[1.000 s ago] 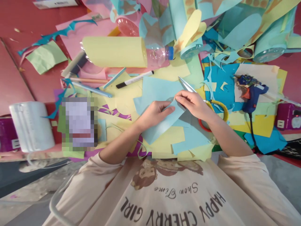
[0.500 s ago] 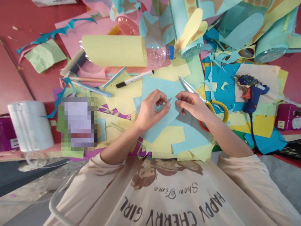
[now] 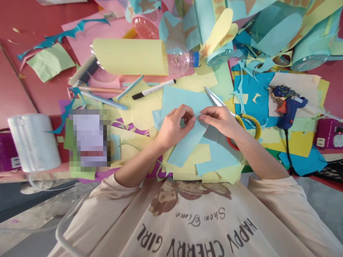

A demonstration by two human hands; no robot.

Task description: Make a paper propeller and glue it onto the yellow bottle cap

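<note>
Pinching a piece of light-blue paper [image 3: 184, 149] between both hands

Working close in over the middle of the surface [image 3: 17, 84], the person brings both hands almost together at the upper end of the paper. The left hand [image 3: 177, 125] is curled, with thumb and forefinger meeting at the tips, and appears to grip the paper there. The right hand [image 3: 219, 119] faces it with thumb and forefinger drawn together, seemingly on the same edge; the exact contact is hidden behind the fingers. From the fingertips the piece slopes down toward the wearer's body, its lower end over pale yellow paper [image 3: 199, 154]. Another light-blue sheet [image 3: 178, 97] shows behind the hands; whether the two are joined I cannot tell.

Scissors [image 3: 214, 97] lie under the right hand, apparently unheld, blades pointing away and handles beyond the wrist. A black-and-white marker [image 3: 154, 89] rests past the left hand, in front of a bottle wrapped in yellow paper [image 3: 131, 57]. To the right sits a blue glue gun [image 3: 289, 110].

The step in hand looks like careful fingertip handling of one edge, perhaps creasing or lining it up. The next move calls for a light, even pinch, keeping both edges matched.
</note>
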